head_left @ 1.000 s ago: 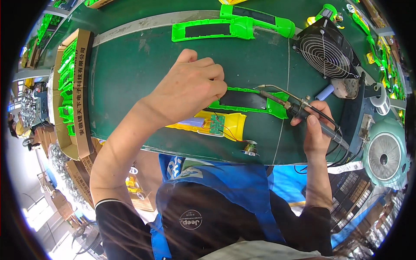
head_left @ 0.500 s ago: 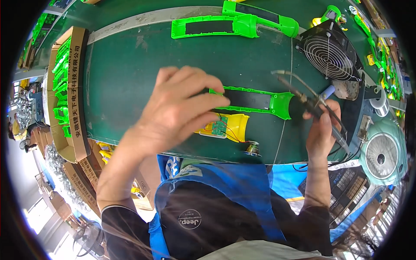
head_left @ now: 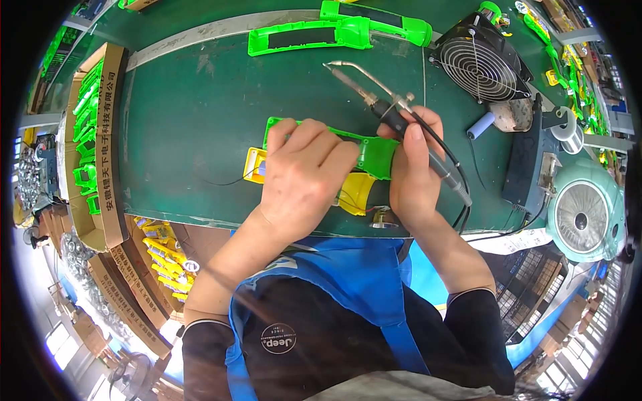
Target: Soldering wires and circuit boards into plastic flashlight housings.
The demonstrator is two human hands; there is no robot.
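My right hand grips a soldering iron with a thin solder-feed tube alongside; its tip points up and left over the bench. The same hand is at the right end of a green plastic shell half. My left hand has its fingers curled over the shell's middle and hides part of it. Nearer me lies a yellow shell half, partly under my left hand, with wires and a thin dark lead sticking out at left. A small shiny round part sits at the bench's front edge.
Two green shell halves lie at the back. A cardboard box of green parts stands left. To the right are a black fan, a blue handle, a solder spool and a pale green fan.
My left hand has come down onto the green shell, which has shifted left. My right hand has brought the soldering iron left, to the shell's right end.
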